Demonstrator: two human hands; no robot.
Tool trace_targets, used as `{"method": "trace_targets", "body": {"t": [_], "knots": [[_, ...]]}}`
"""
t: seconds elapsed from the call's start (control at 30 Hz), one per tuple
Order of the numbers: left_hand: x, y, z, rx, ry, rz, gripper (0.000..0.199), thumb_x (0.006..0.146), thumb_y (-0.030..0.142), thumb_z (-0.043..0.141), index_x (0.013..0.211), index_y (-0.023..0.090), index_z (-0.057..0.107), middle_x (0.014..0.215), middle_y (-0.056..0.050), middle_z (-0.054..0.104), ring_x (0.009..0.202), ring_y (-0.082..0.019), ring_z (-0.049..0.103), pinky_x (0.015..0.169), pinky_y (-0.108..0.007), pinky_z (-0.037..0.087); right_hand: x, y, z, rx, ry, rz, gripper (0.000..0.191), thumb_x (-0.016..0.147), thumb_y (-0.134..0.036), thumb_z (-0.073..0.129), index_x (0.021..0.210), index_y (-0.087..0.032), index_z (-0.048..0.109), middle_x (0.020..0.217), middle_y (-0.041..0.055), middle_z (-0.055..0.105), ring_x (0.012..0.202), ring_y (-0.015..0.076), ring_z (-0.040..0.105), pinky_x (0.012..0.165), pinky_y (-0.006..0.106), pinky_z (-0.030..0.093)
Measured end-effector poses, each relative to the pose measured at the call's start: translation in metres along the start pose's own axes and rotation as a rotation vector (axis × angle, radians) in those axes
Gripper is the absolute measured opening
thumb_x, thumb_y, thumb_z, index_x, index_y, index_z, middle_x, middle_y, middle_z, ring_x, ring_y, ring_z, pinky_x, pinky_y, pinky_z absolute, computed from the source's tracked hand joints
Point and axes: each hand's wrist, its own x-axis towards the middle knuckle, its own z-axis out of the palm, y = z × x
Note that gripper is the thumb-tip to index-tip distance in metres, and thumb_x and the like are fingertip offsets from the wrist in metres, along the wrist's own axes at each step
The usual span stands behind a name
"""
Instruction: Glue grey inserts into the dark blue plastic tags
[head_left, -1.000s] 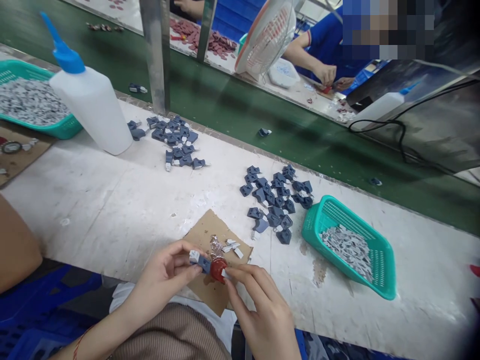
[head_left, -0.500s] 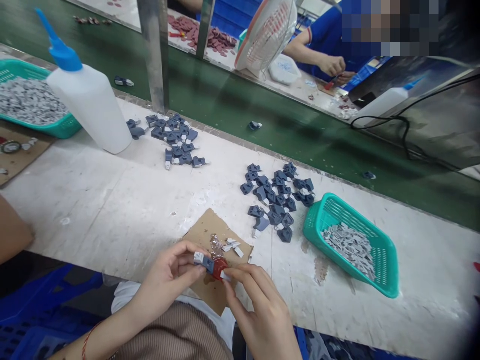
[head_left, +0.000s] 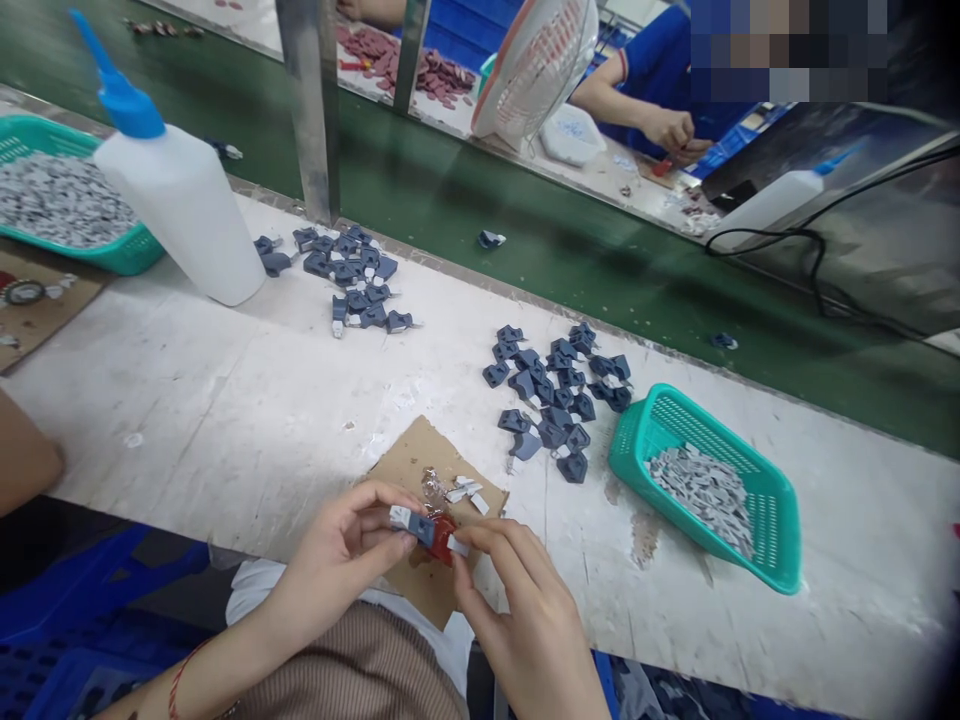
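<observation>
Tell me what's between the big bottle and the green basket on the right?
In the head view, two clusters of dark blue pieces lie on the table between bottle and basket.

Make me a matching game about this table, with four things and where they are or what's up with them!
1. White plastic squeeze bottle
2. Flat brown cardboard piece
3. Left hand
4. White round fan

A. Beyond the long green belt
B. Under small pale strips
C. Wears a pointed blue top
D. Holds a navy-and-white block

1-C, 2-B, 3-D, 4-A
</observation>
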Motion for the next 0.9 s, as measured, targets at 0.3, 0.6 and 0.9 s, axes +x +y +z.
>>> {"method": "trace_targets", "body": {"t": [0.3,0.6,0.9], "knots": [[0.001,-0.002,0.001,-0.044,-0.014,0.006,0.009,0.086,0.02,0.067,0.095,0.021,0.065,0.1,-0.003,0.072,0.094,-0.016,0.068,0.082,-0.025,0.055,0.003,0.003,-0.002,0.1,0.039,0.05,0.014,0.088,-0.011,0.054,0.095,-0.022,0.055,0.09,0.0036,0.061,0.086,0.0175,0.061,0.074,0.028,0.051],[0.004,0.001,0.013,-0.1,-0.036,0.029,0.01,0.083,0.015,0.068,0.091,0.02,0.066,0.099,-0.004,0.07,0.093,-0.017,0.069,0.08,-0.026,0.056,0.017,-0.012,-0.022,0.314,0.101,0.085,0.014,0.084,-0.011,0.058,0.089,-0.024,0.06,0.083,0.0014,0.061,0.077,0.0164,0.061,0.067,0.026,0.051],[0.0,0.004,0.015,-0.082,-0.03,0.08,0.012,0.082,0.012,0.068,0.09,0.02,0.067,0.1,-0.004,0.069,0.097,-0.019,0.067,0.079,-0.026,0.056,0.024,-0.021,-0.017,0.361,0.053,0.077,0.011,0.086,-0.013,0.058,0.09,-0.023,0.059,0.087,0.0025,0.062,0.081,0.0169,0.061,0.07,0.028,0.052]]}}
